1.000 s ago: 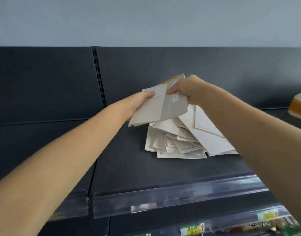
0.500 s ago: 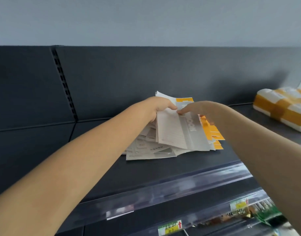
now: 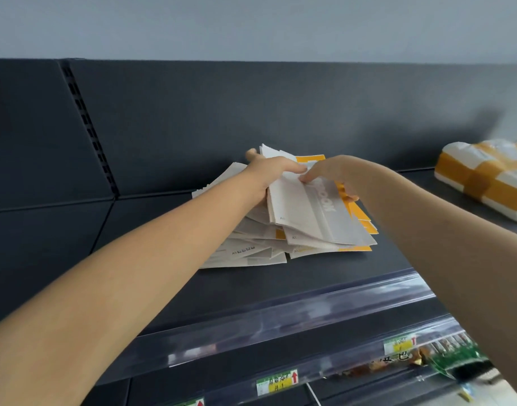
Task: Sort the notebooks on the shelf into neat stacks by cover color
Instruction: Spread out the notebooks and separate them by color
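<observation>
Beyond the clear price rail, the mixed notebook pile lies on the dark shelf. The grey notebook, held lifted a second ago, now rests on the pile over the yellow notebooks. The left hand grips its edge and the right hand pinches its top. The colours look still unsorted.

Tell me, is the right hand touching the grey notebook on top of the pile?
Touching. The head view shows the right hand pinching the upper edge of the grey notebook with its fingertips, no gap visible.
</observation>
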Action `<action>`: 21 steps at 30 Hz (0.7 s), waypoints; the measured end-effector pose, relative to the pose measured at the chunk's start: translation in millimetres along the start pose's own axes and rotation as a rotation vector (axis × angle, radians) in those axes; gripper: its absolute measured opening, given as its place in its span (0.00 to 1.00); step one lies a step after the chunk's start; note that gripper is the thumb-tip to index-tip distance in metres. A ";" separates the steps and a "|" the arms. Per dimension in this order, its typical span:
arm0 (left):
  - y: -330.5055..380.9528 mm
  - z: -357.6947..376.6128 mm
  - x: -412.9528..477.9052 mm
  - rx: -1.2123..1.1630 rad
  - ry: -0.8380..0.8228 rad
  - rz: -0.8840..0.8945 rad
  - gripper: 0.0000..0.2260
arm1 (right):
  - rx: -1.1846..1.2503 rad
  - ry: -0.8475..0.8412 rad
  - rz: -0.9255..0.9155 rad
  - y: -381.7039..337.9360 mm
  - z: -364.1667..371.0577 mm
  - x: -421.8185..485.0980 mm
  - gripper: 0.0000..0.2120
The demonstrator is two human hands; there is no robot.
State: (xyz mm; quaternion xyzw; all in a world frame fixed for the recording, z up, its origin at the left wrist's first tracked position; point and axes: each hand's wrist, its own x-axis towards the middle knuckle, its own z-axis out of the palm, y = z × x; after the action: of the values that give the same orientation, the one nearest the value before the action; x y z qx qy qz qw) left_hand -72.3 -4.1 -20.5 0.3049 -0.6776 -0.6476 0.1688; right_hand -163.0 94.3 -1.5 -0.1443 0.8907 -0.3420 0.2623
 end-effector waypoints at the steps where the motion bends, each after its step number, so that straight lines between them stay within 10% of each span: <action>1: 1.8 -0.5 -1.5 -0.022 0.005 -0.044 0.35 | 0.021 0.009 0.003 -1.1 -0.7 0.0 0.28; 6: 8.5 -3.1 -5.8 -0.099 -0.083 -0.192 0.03 | 0.141 0.020 0.027 -3.4 -8.3 -9.3 0.21; 11: 17.6 -12.2 -5.1 -0.141 -0.120 -0.089 0.03 | 0.256 0.040 0.007 -9.8 -21.7 -20.8 0.35; 21: 9.1 -111.6 -31.1 -0.049 0.151 -0.108 0.23 | 0.274 -0.122 -0.255 -59.6 52.9 -35.6 0.16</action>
State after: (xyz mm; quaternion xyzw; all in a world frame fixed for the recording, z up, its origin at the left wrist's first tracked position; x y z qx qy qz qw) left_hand 19.1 -71.1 5.2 0.3848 -0.6294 -0.6473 0.1917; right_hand -99.2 38.4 19.2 -0.2397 0.7928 -0.4809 0.2875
